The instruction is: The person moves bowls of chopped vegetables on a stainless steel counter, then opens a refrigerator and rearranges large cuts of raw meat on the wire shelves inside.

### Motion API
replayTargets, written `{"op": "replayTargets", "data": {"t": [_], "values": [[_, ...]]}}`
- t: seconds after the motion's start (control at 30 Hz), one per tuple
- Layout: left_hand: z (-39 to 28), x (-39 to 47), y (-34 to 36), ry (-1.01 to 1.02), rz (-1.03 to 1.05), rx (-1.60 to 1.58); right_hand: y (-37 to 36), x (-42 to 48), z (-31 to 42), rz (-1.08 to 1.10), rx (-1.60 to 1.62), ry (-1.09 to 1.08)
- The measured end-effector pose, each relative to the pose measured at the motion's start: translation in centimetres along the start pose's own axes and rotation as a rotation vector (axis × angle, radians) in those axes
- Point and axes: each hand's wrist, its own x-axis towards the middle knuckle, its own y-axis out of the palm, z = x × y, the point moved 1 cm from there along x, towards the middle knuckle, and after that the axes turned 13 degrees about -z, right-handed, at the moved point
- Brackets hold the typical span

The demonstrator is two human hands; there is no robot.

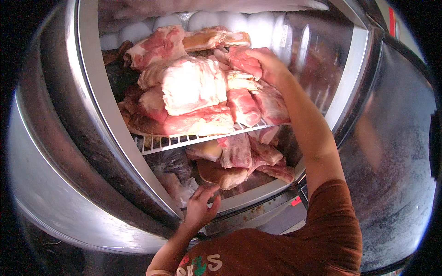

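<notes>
My right hand [271, 65] is closed on a piece of raw red meat [246, 62] at the right of the upper rack's pile. The hand's palm side and some fingertips are hidden. My left hand [203, 205], its fingers apart and nothing in it, is low in front of the bottom compartment, close to a skin-on meat piece [222, 174] and a clear plastic bag [184, 189]. A large pale, fatty slab [195, 84] lies in the middle of the upper pile, on top of a long red and white cut [200, 120].
The white wire rack [186, 140] bears several stacked cuts and crosses the refrigerator. More meat cuts [238, 151] lie beneath it. A metal frame [352, 76] bounds the opening, with a metal door [390, 155] standing at the right. White rounded forms [203, 22] line the back.
</notes>
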Motion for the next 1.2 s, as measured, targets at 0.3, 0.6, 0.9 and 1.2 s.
{"op": "replayTargets", "data": {"t": [0.3,0.6,0.9,1.2], "values": [[0.2,-2.8,2.1,0.022,0.120,-0.032,1.1,-1.0,0.3,0.091,-0.415,-0.207],[1.0,-5.9,-1.7,-0.070,-0.042,0.058,1.1,3.4,2.0,-0.025,-0.213,-0.408],[-0.5,-5.7,-3.4,-0.071,-0.013,0.058,-7.3,4.7,5.8,-0.011,0.095,-0.623],[-5.7,0.7,-1.0,-0.085,0.218,-0.293,-5.0,-16.7,4.0,-0.200,-0.158,-0.490]]}}
